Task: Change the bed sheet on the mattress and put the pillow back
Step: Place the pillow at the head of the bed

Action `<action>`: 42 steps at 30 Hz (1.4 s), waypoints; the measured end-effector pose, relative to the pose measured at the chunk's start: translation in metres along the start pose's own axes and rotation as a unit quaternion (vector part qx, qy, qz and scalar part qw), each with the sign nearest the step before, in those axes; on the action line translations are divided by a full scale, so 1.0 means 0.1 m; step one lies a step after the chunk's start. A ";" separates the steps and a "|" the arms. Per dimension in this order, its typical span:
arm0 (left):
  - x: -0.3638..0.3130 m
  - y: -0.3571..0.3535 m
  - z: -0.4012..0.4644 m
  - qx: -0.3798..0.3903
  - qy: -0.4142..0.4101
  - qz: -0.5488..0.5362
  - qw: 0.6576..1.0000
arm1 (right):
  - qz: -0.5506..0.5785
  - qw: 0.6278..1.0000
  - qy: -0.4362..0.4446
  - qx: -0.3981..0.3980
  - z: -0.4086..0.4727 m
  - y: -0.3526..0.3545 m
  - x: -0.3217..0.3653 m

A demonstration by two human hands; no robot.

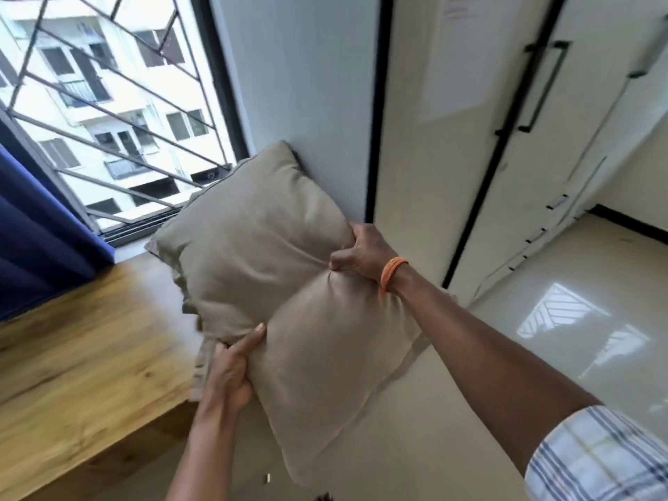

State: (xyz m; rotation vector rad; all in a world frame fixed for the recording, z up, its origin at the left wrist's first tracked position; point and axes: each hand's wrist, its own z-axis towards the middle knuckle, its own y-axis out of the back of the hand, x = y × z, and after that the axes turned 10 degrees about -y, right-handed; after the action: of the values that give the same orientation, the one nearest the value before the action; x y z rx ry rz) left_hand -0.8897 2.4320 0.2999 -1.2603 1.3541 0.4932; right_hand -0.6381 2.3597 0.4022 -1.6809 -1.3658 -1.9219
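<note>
A beige pillow (274, 269) is held up in the air in front of me, tilted, its far corner near the wall beside the window. My left hand (231, 367) grips its near left edge, thumb on top. My right hand (361, 253), with an orange thread band at the wrist, pinches a bunch of fabric at its right edge. The pillow hangs partly over the end of a wooden surface (72, 356). No mattress or bed sheet is in view.
A barred window (108, 103) with a blue curtain (32, 233) is at the left. A pale wall (307, 85) and cream wardrobe doors (470, 139) with black handles stand ahead. Glossy cream floor tiles (542, 338) spread to the right.
</note>
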 end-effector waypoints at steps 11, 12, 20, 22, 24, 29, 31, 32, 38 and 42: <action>1.57 -1.51 -2.18 0.084 0.132 -0.011 0.988 | 0.013 0.999 -0.008 -0.032 -2.30 2.03 -1.57; 1.68 -1.67 -2.29 0.097 0.149 -0.006 0.984 | 0.007 0.999 -0.015 -0.039 -2.44 2.20 -1.67; 2.70 -3.43 -2.91 0.254 0.192 0.084 0.944 | 0.056 0.955 -0.147 -0.252 -3.72 3.91 -2.76; 2.95 -3.93 -3.12 0.302 0.205 0.090 0.926 | 0.066 0.935 -0.177 -0.301 -4.03 4.32 -3.01; 3.25 -4.42 -3.33 0.352 0.213 0.101 0.906 | 0.085 0.913 -0.205 -0.343 -4.37 4.73 -3.25; 3.82 -5.57 -4.07 0.427 0.252 0.102 0.862 | 0.089 0.853 -0.260 -0.443 -5.19 5.73 -3.84; 4.02 -5.99 -4.39 0.467 0.264 0.104 0.838 | 0.082 0.830 -0.277 -0.478 -5.51 6.10 -3.99; 4.12 -6.19 -4.55 0.484 0.267 0.108 0.826 | 0.085 0.821 -0.281 -0.490 -5.67 6.27 -4.08; 4.80 -7.26 -5.61 0.545 0.290 0.139 0.774 | 0.104 0.764 -0.294 -0.565 -6.75 7.19 -4.74; 5.35 -7.88 -6.58 0.577 0.286 0.157 0.749 | 0.123 0.732 -0.284 -0.607 -7.64 7.85 -5.26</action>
State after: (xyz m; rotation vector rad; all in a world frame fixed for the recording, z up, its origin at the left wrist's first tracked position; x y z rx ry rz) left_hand -0.3671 1.3987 0.2826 -0.0954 1.9076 -0.5697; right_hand -0.4188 1.1644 0.3936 -2.9438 0.3725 -2.3350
